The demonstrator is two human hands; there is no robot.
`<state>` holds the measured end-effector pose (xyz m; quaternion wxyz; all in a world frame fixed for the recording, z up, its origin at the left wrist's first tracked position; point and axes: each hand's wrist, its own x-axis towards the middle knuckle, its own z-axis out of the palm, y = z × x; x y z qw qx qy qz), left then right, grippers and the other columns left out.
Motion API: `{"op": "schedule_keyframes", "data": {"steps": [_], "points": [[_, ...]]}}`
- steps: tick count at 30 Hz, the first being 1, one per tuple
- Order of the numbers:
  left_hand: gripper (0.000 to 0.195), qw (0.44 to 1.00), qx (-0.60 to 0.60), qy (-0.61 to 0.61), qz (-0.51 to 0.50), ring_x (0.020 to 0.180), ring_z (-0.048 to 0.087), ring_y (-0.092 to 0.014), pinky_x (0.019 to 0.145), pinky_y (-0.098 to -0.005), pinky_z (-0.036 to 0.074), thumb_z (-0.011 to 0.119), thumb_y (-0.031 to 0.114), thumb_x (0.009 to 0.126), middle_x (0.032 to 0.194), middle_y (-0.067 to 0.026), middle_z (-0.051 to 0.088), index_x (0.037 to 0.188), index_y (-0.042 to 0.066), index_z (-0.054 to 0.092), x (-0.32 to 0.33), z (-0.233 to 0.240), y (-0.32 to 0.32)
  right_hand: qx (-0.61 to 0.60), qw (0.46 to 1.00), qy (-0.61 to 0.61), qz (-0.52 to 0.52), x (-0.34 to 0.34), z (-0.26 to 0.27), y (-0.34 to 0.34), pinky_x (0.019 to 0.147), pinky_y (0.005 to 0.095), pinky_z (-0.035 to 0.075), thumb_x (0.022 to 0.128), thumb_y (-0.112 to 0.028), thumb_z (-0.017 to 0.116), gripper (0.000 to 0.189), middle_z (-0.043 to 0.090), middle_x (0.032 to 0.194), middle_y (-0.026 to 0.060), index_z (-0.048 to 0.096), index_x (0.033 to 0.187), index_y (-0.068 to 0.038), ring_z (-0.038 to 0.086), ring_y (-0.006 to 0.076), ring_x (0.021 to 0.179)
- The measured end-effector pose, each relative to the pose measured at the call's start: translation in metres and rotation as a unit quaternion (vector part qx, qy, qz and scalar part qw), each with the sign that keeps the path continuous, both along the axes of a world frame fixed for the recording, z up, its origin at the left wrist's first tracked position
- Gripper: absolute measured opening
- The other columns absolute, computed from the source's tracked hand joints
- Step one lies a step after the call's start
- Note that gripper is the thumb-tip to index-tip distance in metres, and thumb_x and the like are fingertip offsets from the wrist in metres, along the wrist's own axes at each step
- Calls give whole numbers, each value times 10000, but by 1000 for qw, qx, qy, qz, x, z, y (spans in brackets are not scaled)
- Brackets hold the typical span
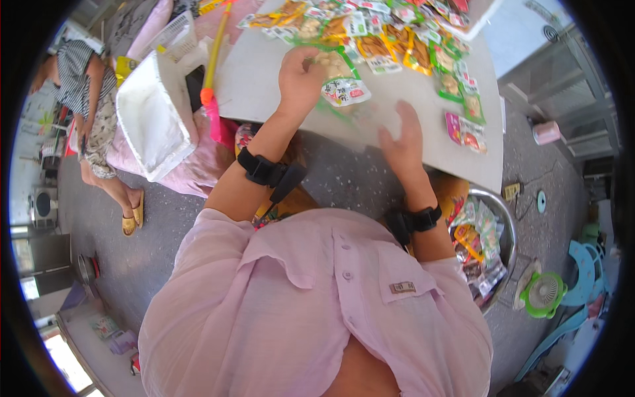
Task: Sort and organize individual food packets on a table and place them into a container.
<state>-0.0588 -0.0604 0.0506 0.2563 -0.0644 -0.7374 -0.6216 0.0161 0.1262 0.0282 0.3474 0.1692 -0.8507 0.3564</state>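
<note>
My left hand (300, 79) pinches a green-edged clear food packet (346, 92) by its upper left side, over the near edge of the white table (278, 101). Pale pieces show through the packet's window, and its lower part bears writing. Something green and blurred hangs just below it; I cannot tell whether it is a second packet. To the right, my right hand (404, 139) is blurred, with thumb and fingers apart and nothing visible between them. Beyond both hands, many yellow and green snack packets (375, 47) lie in a loose pile. A purple-and-white packet (466, 132) lies at the table's right.
A white foam box (154, 116) stands at left beside a yellow-handled tool (217, 54) with a pink end. A metal basin (511, 223) of packets sits low at right, near a green fan (543, 294). Another person (84, 99) sits at far left.
</note>
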Motion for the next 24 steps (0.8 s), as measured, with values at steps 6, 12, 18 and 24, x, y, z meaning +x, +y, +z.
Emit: {"op": "schedule_keyframes", "data": {"steps": [6, 12, 18, 24], "points": [[220, 982, 73, -128, -115, 598, 427, -58, 519, -180, 359, 450, -31, 677, 670, -10, 457, 892, 13, 453, 47, -4, 43, 128, 990, 17, 57, 9, 23, -16, 682, 326, 391, 592, -52, 552, 278, 491, 868, 117, 484, 860, -37, 476, 300, 828], [201, 987, 78, -56, -130, 630, 458, -97, 551, -209, 384, 480, 15, 686, 749, -51, 481, 882, 9, 435, 75, -27, 65, -112, 988, -100, 34, 20, -5, 15, 599, 283, 424, 678, 12, 468, 119, 526, 771, 71, 494, 788, -25, 528, 214, 718], [216, 985, -147, -31, -88, 711, 449, -130, 586, -228, 387, 531, 52, 666, 818, -72, 455, 863, 19, 450, 77, -39, 38, -625, 729, -273, 62, 19, -9, 41, 612, 289, 445, 738, 5, 423, 150, 520, 822, 88, 454, 884, 12, 530, 177, 727], [298, 922, -379, -6, -75, 746, 468, -233, 604, -309, 405, 550, 205, 652, 848, -120, 460, 875, 26, 467, 72, -43, 47, -655, 701, -274, 65, 22, -24, 53, 630, 311, 451, 737, 7, 423, 186, 513, 853, 103, 430, 922, 21, 528, 201, 741]]}}
